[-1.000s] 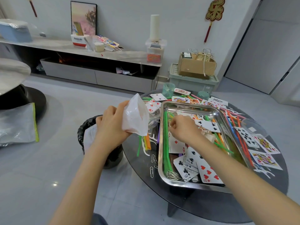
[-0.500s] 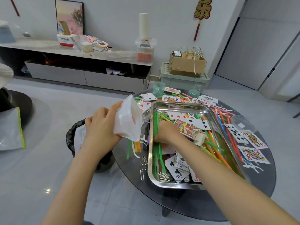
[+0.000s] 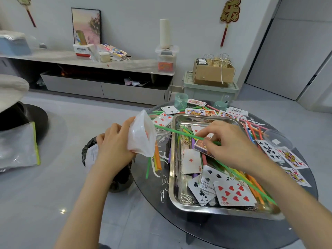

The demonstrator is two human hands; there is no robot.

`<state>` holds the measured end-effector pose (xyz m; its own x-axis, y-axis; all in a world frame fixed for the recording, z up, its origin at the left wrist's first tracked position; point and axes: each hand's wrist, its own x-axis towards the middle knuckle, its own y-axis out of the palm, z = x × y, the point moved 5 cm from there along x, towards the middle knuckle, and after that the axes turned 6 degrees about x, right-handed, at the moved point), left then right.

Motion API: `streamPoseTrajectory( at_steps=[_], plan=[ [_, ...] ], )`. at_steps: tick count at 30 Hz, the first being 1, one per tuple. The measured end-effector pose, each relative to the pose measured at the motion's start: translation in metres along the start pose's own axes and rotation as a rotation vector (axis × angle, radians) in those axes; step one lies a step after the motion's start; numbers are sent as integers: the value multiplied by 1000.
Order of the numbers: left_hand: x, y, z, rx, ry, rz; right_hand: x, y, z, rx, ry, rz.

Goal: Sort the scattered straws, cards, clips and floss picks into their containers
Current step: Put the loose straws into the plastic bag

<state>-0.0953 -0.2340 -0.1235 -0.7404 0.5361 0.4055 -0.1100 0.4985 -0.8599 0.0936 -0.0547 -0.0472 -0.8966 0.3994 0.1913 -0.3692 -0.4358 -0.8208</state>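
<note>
Hidden: middle of straw (image 3: pixel 172 131), behind right hand (image 3: pixel 231 146) pinching it
Straw: lies ten to four o'clock
Left hand (image 3: pixel 115 146): grips bag (image 3: pixel 142 135)

Home, living room. Low media console (image 3: pixel 100 87) runs along the wall, with a framed picture (image 3: pixel 86 26) leaning on top. Red-and-gold festive ornament (image 3: pixel 230 13) hangs on the wall. Cardboard box (image 3: pixel 212 74) sits on a lidded storage bin (image 3: pixel 208 92). Glossy grey tiled floor (image 3: pixel 53 203). Round dark glass table (image 3: pixel 233 230), low, with a small waste bin (image 3: pixel 88 151) just beside it.
</note>
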Motion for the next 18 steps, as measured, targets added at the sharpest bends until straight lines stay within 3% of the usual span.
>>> streamPoseTrajectory(
  at_steps=[9, 15, 18],
  plan=[
    [-1, 5, 13, 92, -89, 102, -19, -19, 18, -107, -145, -33],
    [2, 3, -11, 84, 54, 38, 15, -3, 50, -371, -255, 37],
    [4, 1, -2, 57, -42, 68, 29, -9, 56, -380, -248, -5]
  ],
)
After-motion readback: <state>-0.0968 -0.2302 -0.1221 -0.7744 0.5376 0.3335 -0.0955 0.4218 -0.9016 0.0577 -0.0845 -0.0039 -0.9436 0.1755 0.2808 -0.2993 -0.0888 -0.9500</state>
